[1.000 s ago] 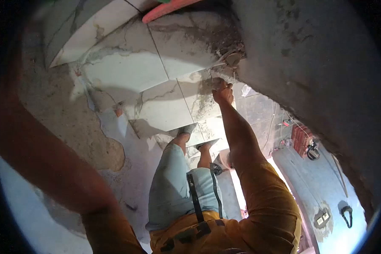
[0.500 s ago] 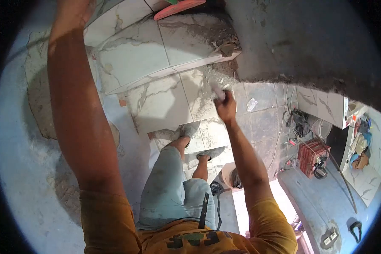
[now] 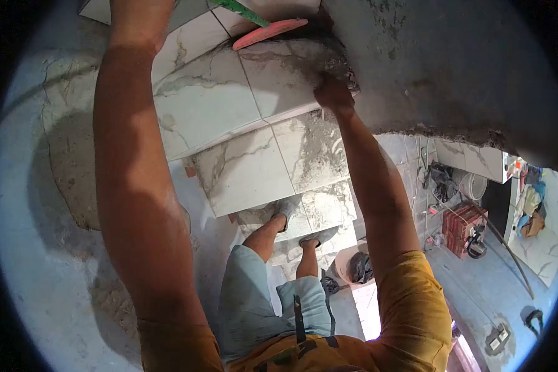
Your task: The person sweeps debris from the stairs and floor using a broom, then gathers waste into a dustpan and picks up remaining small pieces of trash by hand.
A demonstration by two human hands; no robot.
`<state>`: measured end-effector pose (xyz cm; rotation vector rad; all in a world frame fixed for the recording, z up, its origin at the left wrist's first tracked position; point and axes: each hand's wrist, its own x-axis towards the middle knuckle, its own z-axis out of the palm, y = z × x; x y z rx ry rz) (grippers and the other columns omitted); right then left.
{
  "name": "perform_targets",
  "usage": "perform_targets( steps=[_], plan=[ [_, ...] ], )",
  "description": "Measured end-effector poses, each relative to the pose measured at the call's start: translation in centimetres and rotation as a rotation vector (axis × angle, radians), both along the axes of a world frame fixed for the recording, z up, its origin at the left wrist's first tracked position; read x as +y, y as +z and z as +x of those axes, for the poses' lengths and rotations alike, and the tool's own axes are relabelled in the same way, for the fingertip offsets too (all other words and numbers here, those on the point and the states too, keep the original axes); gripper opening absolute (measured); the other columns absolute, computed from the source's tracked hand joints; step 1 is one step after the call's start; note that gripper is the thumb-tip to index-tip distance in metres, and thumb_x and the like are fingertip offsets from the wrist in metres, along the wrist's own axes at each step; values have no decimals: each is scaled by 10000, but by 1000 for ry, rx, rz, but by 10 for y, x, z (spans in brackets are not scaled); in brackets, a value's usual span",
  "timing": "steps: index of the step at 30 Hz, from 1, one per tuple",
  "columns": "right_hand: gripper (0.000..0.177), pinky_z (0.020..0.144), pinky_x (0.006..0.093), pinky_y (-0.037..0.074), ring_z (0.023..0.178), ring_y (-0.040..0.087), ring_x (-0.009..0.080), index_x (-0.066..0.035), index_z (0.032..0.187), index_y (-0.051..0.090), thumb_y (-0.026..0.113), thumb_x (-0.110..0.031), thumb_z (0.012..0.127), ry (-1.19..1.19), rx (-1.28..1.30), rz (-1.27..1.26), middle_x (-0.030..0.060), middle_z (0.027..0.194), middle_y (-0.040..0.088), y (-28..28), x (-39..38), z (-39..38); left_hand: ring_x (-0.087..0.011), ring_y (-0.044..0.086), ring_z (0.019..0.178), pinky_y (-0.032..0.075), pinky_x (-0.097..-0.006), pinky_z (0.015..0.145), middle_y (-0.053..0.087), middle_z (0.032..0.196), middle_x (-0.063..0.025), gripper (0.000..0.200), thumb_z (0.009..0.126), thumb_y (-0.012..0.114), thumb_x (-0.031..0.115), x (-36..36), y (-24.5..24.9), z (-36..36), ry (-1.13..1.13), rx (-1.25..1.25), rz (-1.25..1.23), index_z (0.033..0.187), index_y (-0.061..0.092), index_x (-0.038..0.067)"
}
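Note:
My right hand (image 3: 335, 94) is closed at the wall end of the upper marble-look tiled step (image 3: 208, 102), at its front edge. Whatever it holds is hidden beneath the fingers. Dark grit and dust (image 3: 310, 59) cover the tile just beyond it. At the top left, my left hand (image 3: 141, 22) reaches forward; its fingers are mostly cut off by the frame edge. Between the hands, farther up, lies a long pink tool head (image 3: 270, 34) on a green handle (image 3: 245, 11). More dirt lies over the lower step (image 3: 245, 167).
A rough grey wall (image 3: 452, 68) bounds the stairs on the right. My feet stand on lower tiled steps, beside a bucket (image 3: 347, 263) with a black bag. Below right are a red stack of boxes (image 3: 459, 229), a white bucket (image 3: 472, 186) and cables.
My right hand has moved up from the dusty lower step to the upper step's edge by the wall. A pale thing seen at its fingers earlier is out of sight. The view has shifted.

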<state>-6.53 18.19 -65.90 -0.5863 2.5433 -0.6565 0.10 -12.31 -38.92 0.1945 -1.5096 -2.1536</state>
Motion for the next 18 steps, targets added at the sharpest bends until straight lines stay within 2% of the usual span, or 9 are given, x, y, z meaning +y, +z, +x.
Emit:
perform_targets(
  steps=[1, 4, 7, 9, 11, 13, 15, 17, 18],
  plan=[
    [532, 1002, 476, 459, 1171, 568, 397, -153, 1377, 484, 518, -289, 864, 19, 87, -71, 201, 1296, 580, -13, -3, 2, -264, 609, 658, 502, -383, 773, 507, 610, -83, 372, 967, 537, 298, 0, 0, 1, -94, 23, 172, 724, 569, 18],
    [524, 998, 464, 466, 1169, 571, 394, -154, 1369, 504, 538, -250, 855, -32, 120, -88, 189, 1300, 580, -11, -10, 0, -257, 617, 673, 493, -363, 739, 516, 617, -92, 386, 965, 539, 311, 78, 40, 26, 276, -94, -529, 715, 574, 17],
    [533, 986, 461, 473, 1160, 575, 393, -134, 1359, 515, 584, -220, 837, -14, 149, 6, 180, 1286, 588, -55, -3, -22, -261, 629, 693, 489, -354, 733, 527, 624, -92, 392, 964, 538, 322, 74, 42, 25, 217, -46, -464, 725, 584, 15],
    [526, 970, 473, 479, 1148, 580, 399, -121, 1345, 523, 596, -212, 832, 81, 227, 43, 184, 1267, 598, -61, -1, -25, -266, 628, 704, 492, -365, 746, 534, 636, -89, 391, 964, 539, 322, 78, 50, 21, 349, -272, -325, 723, 584, 17],
    [513, 924, 489, 491, 1094, 606, 412, -76, 1319, 527, 597, -252, 843, -213, 208, -76, 214, 1213, 613, -21, 3, -4, -262, 630, 718, 496, -367, 754, 544, 653, -87, 374, 967, 537, 309, 77, 46, 25, 326, -213, -338, 737, 584, 18],
    [514, 889, 484, 499, 1052, 619, 422, -57, 1304, 531, 612, -265, 841, -224, 261, -190, 229, 1155, 628, -22, 31, 30, -256, 632, 730, 499, -365, 757, 551, 666, -86, 357, 970, 534, 297, 74, 39, 26, 257, -77, -398, 751, 584, 19],
    [551, 802, 464, 513, 942, 637, 451, -18, 1290, 503, 657, -275, 828, -279, 283, -455, 259, 1026, 650, -30, 65, 76, -204, 584, 672, 506, -345, 742, 523, 654, -58, 363, 996, 506, 303, 61, 36, 16, 261, -199, -474, 756, 548, 34],
    [677, 859, 448, 491, 987, 621, 438, -11, 1363, 385, 678, -254, 803, -448, -105, -211, 269, 1060, 628, -59, 122, 141, -201, 597, 729, 497, -344, 786, 551, 706, -64, 353, 992, 517, 296, 62, 43, 18, 258, -226, -509, 768, 556, 25],
    [541, 846, 461, 475, 977, 603, 418, 0, 1320, 424, 617, -175, 847, -201, 73, -117, 271, 1084, 603, -119, 173, 181, -197, 610, 786, 487, -343, 830, 579, 758, -70, 343, 987, 528, 288, 64, 46, 20, 262, -272, -543, 780, 563, 17]
  ],
)
